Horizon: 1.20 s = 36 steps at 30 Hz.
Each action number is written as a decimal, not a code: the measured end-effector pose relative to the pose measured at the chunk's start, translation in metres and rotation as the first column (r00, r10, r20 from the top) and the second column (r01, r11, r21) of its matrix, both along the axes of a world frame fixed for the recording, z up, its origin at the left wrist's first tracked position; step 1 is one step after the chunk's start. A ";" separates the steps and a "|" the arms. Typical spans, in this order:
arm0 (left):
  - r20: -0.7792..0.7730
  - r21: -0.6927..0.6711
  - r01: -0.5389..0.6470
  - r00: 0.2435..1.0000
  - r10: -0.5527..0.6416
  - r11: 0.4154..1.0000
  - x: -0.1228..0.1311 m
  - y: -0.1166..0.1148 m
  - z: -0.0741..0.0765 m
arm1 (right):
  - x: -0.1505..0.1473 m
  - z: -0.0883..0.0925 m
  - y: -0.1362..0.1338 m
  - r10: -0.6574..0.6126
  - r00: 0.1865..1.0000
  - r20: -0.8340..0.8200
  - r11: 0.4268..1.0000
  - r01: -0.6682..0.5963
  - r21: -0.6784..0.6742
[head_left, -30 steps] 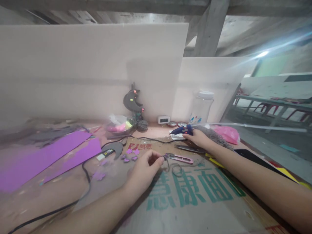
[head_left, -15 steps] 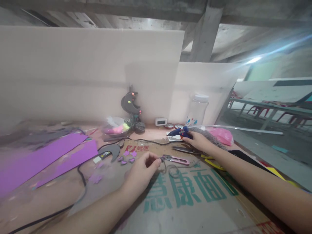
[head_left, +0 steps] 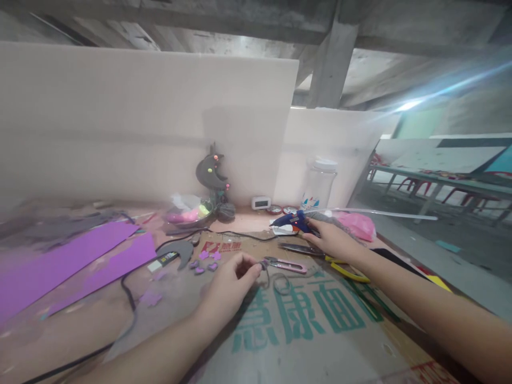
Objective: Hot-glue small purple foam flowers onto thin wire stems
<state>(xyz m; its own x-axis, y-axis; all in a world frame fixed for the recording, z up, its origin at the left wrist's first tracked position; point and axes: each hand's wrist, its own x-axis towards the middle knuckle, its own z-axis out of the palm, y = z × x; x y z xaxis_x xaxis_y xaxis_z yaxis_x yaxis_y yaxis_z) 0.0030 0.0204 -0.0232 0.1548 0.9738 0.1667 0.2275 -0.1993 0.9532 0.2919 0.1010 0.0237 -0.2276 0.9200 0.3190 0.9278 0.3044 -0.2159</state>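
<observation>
Head view: right hand (head_left: pixel 326 238) wrapped round a blue plastic glue gun (head_left: pixel 288 221), nozzle aimed left, over a flat white card (head_left: pixel 282 231);
Left hand (head_left: pixel 239 274): thumb and finger pinching a thin grey cord (head_left: pixel 274 287), its loop lying on brown green-lettered cardboard (head_left: pixel 296 354);
Pink-handled metal snips (head_left: pixel 292 266): just past those fingertips;
Yellow-handled metal scissors (head_left: pixel 301 249): blades between gun and snips

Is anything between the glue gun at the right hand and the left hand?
Nothing upright shows. Lying low between the glue gun and left hand: the black cord, the scissors' tips and the pink snips.
</observation>
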 end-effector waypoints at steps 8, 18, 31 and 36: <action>0.004 -0.021 -0.003 1.000 0.003 1.000 0.001 -0.002 0.003 | -0.024 -0.016 0.049 -0.126 0.988 -0.092 0.988 0.116 -0.107; 0.015 -0.001 0.005 1.000 -0.005 1.000 0.001 -0.002 0.002 | -0.046 -0.009 0.044 -0.141 0.982 -0.125 0.988 0.132 -0.079; 0.021 -0.033 0.008 1.000 -0.008 0.999 0.001 -0.002 0.004 | -0.030 -0.021 0.049 -0.116 0.984 -0.134 0.986 0.098 -0.135; 0.019 -0.048 0.006 1.000 -0.005 0.999 0.001 -0.001 0.002 | -0.031 -0.011 0.033 -0.123 0.991 -0.047 0.987 0.117 -0.110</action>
